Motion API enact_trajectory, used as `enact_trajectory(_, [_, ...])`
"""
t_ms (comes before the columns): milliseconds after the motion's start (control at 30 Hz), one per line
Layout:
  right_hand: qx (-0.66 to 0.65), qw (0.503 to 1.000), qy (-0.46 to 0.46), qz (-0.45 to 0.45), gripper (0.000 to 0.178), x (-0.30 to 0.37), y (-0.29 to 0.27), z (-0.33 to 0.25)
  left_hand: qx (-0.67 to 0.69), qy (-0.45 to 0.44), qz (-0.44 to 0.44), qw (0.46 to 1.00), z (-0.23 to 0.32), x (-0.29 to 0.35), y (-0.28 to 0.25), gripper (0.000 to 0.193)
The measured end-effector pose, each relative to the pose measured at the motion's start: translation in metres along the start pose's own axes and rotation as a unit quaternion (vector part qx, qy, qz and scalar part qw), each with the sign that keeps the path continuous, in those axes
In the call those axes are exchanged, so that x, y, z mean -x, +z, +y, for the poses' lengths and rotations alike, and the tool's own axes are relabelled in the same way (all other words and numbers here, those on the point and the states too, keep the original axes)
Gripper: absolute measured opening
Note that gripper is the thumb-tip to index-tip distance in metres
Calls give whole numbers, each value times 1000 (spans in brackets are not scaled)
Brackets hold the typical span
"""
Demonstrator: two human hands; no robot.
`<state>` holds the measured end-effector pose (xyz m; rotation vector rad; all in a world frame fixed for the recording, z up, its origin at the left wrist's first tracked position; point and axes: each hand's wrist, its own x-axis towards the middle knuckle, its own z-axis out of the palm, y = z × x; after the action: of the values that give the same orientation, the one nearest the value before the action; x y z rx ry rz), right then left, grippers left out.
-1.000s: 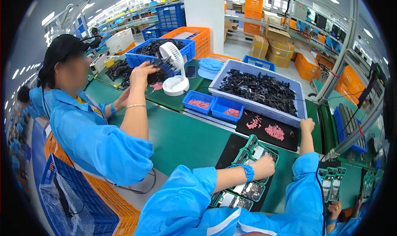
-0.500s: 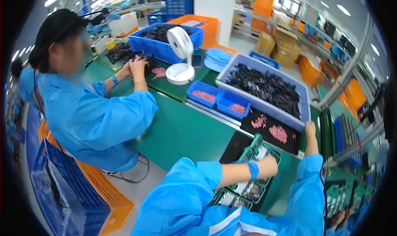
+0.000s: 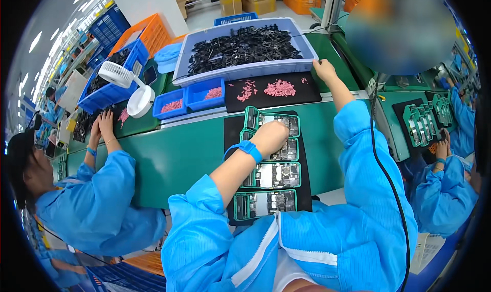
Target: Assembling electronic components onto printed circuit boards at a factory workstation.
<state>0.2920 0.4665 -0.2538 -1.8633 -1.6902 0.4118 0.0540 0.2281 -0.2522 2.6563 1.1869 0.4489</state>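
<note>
My left hand [image 3: 272,137], with a blue wrist strap, is curled closed over the upper circuit boards; its fingertips are hidden, and so is whatever they may hold. Under and below it, several circuit boards [image 3: 285,175] sit in green frames [image 3: 295,202] in a column on a black mat [image 3: 304,189]. My right arm reaches forward, and my right hand [image 3: 326,70] grips the near right corner of a large grey-blue tray [image 3: 245,73]. Tangled black parts [image 3: 240,49] fill this tray.
Pink pieces [image 3: 280,88] lie on a dark mat [image 3: 307,94] before the tray. Two small blue bins [image 3: 192,109] of pink pieces stand to its left, beside a white fan [image 3: 139,102]. Co-workers sit at left [image 3: 92,189] and right [image 3: 442,189]. A black cable [image 3: 378,154] hangs by my right arm.
The view has swung to the right, bringing the boards and tray nearer the middle. My left hand remains over the boards, my right at the tray's corner.
</note>
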Motion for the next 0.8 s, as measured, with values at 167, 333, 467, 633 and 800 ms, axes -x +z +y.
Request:
enact_trajectory(167, [-23,999,-20,23,58,0,-6,-1,-110,66,12,992,9,1,-8,6])
enact_trajectory(333, [-62,995,-73,15,57,-16,8,-9,-154,87,37,984,16,8,-2,10])
enact_trajectory(467, [-56,995,-72,30,58,-40,20,0,-179,72,42,980,22,8,7,9])
enact_trajectory(633, [-118,992,-39,-7,54,-74,31,14,-196,72,27,978,34,6,1,10])
enact_trajectory(800, [-149,986,-74,18,40,-74,31,-6,-189,69,51,978,30,6,11,12])
